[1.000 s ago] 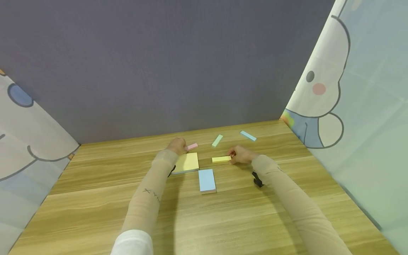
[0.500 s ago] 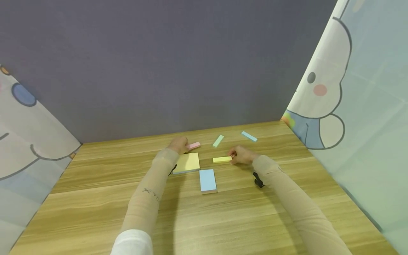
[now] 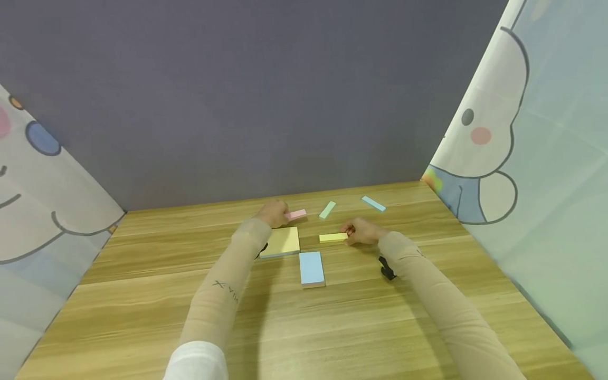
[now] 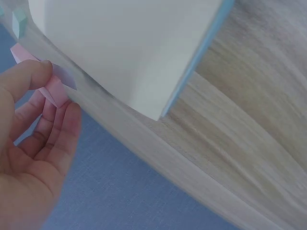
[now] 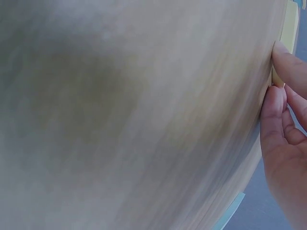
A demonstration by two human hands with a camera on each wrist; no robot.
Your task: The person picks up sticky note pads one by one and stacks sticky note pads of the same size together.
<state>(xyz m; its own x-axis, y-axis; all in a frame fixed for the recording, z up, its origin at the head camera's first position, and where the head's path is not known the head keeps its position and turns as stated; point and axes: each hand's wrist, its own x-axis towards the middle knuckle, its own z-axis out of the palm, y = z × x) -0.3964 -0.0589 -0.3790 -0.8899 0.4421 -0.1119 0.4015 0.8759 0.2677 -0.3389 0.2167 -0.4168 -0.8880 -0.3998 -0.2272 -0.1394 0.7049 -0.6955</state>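
A: What is seen first, at the far left?
B: The left sleeve (image 3: pixel 214 295) is stretched forward over the wooden table (image 3: pixel 119 316) and angled inward. At its end, the left hand (image 3: pixel 274 212) is placed beyond the yellow pad (image 3: pixel 283 241), whose near left corner is partly covered by the wrist.
A: Is anything gripped there?
B: The pink strip (image 3: pixel 297 214) is pinched between thumb and fingertips, as is shown by the left wrist view, with its free end pointed rightward. Whether it is lifted off the table cannot be told.
A: And farther right?
B: The blue pad (image 3: pixel 311 268) is set nearer the person, just beside the yellow pad's near right corner. The green strip (image 3: pixel 328 209) is laid slantwise near the far edge. Nearer, the yellow strip (image 3: pixel 332 237) is laid crosswise, to the right of the yellow pad and well apart from it.
A: Is that one held?
B: Its right end is pinched by the right hand (image 3: pixel 362 232), which is brought in from the right with the fingers bent and directed leftward. Behind that hand, the blue strip (image 3: pixel 373 203) is left untouched, lying at a slant.
A: The last item?
B: The right sleeve (image 3: pixel 442 309), by which the lower right is crossed diagonally.
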